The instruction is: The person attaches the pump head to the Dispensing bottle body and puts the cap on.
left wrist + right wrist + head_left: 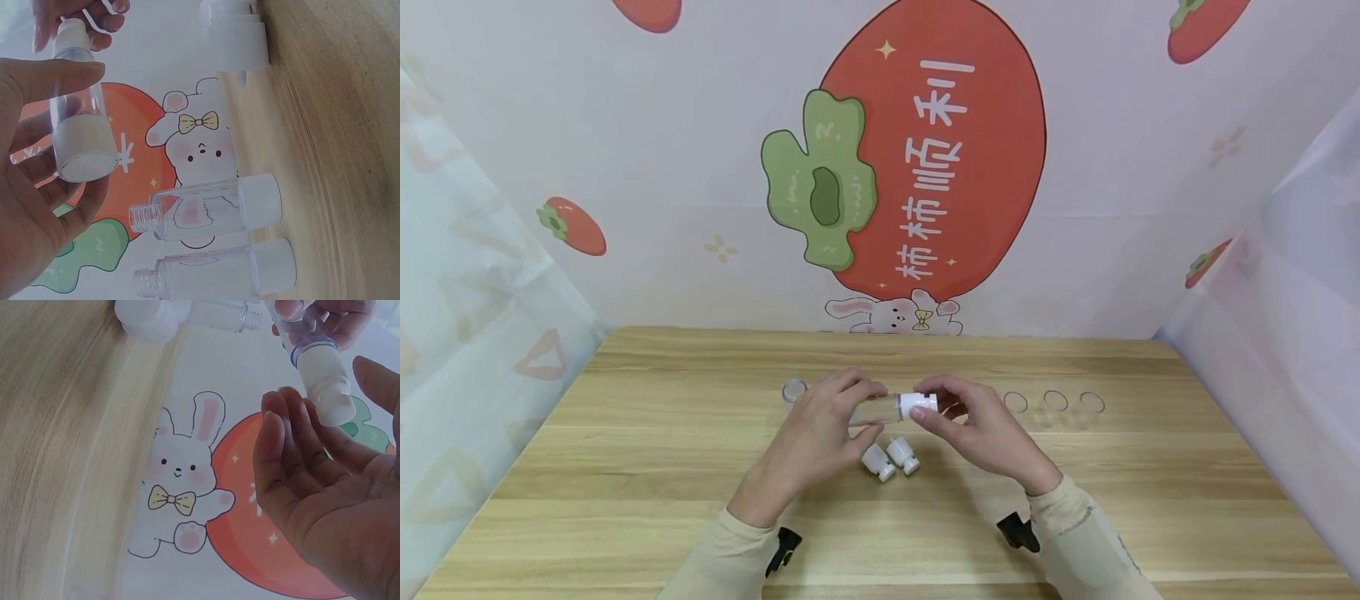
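**A left hand [829, 423] holds a clear bottle [880, 408] while a right hand [983, 429] surrounds its white top [325, 372]**

The left fingers and thumb are wrapped around the bottle's clear body, above its white base [84, 150]. The right fingers are loosely curved, with the thumb well apart from them and the white top in the gap between; whether they touch it, I cannot tell for sure. The bottle is held in the air over a wood-grain tabletop [625, 508], lying almost sideways as seen from the head, its top pointing toward the right hand.

Just below the held bottle in the head view, one loose white top [878, 462] and a second loose white top [903, 456] lie side by side. The left wrist view shows a nearer standing bottle [194, 209] and another standing bottle [212, 275], both upright with bare threaded necks.

Judging by this, one bottle has its top in place, though how tightly is unclear, and two bottles are left without tops.

Farther right, three clear round pieces [1056, 401] sit in a row. Behind everything is a wall covering [685, 167] printed with a big red fruit and a white rabbit.
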A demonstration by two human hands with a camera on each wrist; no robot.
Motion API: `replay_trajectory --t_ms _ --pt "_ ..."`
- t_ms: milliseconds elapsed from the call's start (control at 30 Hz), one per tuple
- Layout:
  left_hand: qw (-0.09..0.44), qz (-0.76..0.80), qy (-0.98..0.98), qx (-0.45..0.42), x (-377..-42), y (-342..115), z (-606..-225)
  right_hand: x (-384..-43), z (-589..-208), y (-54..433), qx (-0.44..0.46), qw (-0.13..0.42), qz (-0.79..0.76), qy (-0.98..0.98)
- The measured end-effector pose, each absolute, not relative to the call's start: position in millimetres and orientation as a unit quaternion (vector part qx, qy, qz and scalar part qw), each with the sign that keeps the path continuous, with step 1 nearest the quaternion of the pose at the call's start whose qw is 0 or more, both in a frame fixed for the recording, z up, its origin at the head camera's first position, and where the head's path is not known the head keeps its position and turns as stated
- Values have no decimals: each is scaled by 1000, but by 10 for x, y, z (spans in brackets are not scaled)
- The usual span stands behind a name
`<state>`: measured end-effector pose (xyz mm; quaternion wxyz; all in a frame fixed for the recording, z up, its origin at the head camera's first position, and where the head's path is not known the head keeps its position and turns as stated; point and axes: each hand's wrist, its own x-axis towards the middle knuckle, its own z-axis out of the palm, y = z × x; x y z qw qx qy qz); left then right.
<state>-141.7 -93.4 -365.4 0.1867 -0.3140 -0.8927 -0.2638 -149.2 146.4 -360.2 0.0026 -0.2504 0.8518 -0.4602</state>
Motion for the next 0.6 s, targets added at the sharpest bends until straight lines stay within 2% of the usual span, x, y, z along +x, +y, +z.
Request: replay_trajectory --t_ms 600 --pt "182 -262 -895 -312 -1410 -925 -3650 -1479 -3591 1459 -271 -7 -468 841"
